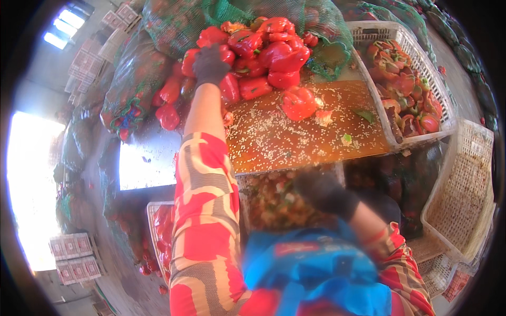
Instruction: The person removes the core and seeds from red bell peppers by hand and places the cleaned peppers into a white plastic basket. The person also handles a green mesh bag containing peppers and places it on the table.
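My left hand (210, 65), in a dark glove, reaches to the left side of a heap of red bell peppers (257, 51); its fingers touch peppers, but whether they grip one is hidden. The heap lies before the mouth of a green mesh sack (272, 12). Nearer to me, a red pepper (299, 103) rests on the wet brown work surface (276, 138), among pale seeds and scraps. My right hand (324, 191), also dark-gloved and blurred by motion, is over a crate of pepper scraps (272, 205) below the table's near edge. Its fingers are too blurred to read.
At right, a white plastic crate (395, 138) holds cut pepper pieces. Empty crates (458, 193) are tipped beside it. A full mesh sack (134, 79) stands at left, and a crate of red peppers (160, 233) is below, beside my left sleeve.
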{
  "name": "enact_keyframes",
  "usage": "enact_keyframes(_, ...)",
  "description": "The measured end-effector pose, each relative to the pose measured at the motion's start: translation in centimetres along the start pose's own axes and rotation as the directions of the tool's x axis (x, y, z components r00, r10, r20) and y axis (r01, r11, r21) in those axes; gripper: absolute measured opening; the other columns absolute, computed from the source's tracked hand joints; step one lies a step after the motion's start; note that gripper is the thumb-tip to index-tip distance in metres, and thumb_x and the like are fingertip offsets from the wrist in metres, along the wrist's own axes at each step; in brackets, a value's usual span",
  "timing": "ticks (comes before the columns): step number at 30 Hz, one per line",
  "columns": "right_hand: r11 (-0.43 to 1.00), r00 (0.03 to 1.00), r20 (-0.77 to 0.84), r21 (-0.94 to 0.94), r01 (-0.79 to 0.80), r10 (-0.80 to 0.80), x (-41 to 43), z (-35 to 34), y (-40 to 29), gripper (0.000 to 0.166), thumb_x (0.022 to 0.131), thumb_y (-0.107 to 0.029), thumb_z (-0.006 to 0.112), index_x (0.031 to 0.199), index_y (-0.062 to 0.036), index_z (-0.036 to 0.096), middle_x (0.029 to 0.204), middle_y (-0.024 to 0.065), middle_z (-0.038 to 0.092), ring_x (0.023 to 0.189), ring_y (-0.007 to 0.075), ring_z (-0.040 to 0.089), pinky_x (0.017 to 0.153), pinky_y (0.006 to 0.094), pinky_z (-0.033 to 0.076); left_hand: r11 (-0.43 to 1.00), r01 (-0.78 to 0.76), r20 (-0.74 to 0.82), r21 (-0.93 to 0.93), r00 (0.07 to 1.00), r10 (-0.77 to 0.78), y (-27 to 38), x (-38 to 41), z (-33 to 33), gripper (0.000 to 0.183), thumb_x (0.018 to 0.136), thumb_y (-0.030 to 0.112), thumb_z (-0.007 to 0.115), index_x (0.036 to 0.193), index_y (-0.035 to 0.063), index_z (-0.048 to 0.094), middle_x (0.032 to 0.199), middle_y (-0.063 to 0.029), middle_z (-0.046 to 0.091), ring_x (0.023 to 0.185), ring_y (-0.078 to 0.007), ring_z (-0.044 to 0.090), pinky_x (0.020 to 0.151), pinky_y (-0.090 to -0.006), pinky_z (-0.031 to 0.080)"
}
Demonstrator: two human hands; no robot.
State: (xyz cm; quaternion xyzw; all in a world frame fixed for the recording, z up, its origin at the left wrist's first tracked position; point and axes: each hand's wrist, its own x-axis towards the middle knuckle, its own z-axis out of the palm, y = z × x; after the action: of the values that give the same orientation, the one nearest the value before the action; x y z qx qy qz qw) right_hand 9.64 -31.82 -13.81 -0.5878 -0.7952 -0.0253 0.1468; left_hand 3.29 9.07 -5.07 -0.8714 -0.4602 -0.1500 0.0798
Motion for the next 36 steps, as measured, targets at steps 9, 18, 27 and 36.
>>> enact_keyframes(9, 0.980, 0.985, 0.049, 0.106, -0.168, 0.163, 1.1, -1.4, 0.7, 0.023, 0.082, -0.019, 0.057, 0.101, -0.0086, 0.051, 0.091, 0.0088, 0.052, 0.080, 0.0275, 0.058, 0.063, 0.0410, 0.048, 0.075, -0.127, -0.146, -0.989, 0.905, -0.400, -7.1, -6.5, -1.4, 0.047, 0.076, 0.017, 0.072, 0.119, 0.0089, 0.056, 0.111, -0.0112, 0.061, 0.102, -0.0306, 0.062, 0.079, -0.0467, 0.056)
enact_keyframes(18, 0.617, 0.790, -0.362, 0.786, -0.027, 0.495, 3.5, -5.2, 0.3, 0.067, 0.073, -0.019, 0.078, 0.129, -0.0063, 0.045, 0.117, 0.0157, 0.052, 0.105, 0.0308, 0.054, 0.085, 0.0410, 0.049, -0.814, 0.250, 0.440, -0.524, 0.898, -0.007, 3.8, -23.4, -3.0, 0.042, 0.088, 0.021, 0.064, 0.127, 0.0130, 0.050, 0.121, -0.0132, 0.057, 0.104, -0.0289, 0.061, 0.068, -0.0461, 0.061)
enact_keyframes(27, 0.053, 0.648, -0.090, 0.996, 0.077, 0.756, 2.9, -3.6, 2.5, 0.043, 0.075, -0.009, 0.071, 0.115, -0.0015, 0.057, 0.100, 0.0119, 0.065, 0.090, 0.0189, 0.063, 0.081, 0.0330, 0.050, -0.663, 0.377, 0.428, -0.647, 0.899, 0.093, 10.9, -29.9, -5.1, 0.042, 0.093, 0.020, 0.055, 0.131, 0.0043, 0.047, 0.127, -0.0147, 0.053, 0.114, -0.0262, 0.056, 0.096, -0.0418, 0.050)
enact_keyframes(36, -0.097, 0.634, 0.025, 0.992, 0.079, 0.773, 2.7, -4.3, 4.3, 0.027, 0.075, -0.002, 0.064, 0.102, 0.0017, 0.063, 0.089, 0.0028, 0.067, 0.079, 0.0100, 0.062, 0.069, 0.0267, 0.050, -0.687, 0.491, 0.444, -0.536, 0.856, 0.265, 6.7, -30.0, -6.1, 0.038, 0.084, 0.009, 0.062, 0.120, 0.0026, 0.055, 0.104, -0.0121, 0.066, 0.091, -0.0249, 0.066, 0.078, -0.0362, 0.056)
